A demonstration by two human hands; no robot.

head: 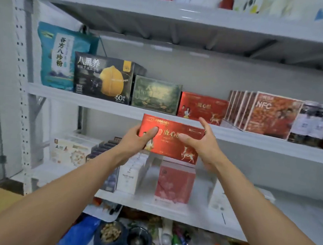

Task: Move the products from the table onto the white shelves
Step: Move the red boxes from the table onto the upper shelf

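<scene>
Item in hand: one red box (172, 140), held in the air just in front of the middle shelf (82, 98) and slightly below its edge, not yet set down.

The left hand (137, 138) grasps the box's left end, thumb on the front face. The right hand (203, 142) grasps the right end, thumb on the front and index finger raised behind the top corner.

Stocked on the middle shelf: a teal bag (57, 57), a black box (103, 77), a green box (155, 94), a matching red box (201, 107), NFC cartons (267, 113) and jars (312, 122). The lower shelf (152, 203) also carries boxes.

Assessment: well advanced, with this box outstanding. Loose goods (140, 238) lie at the bottom; whether they are on the tabletop cannot be told.
</scene>
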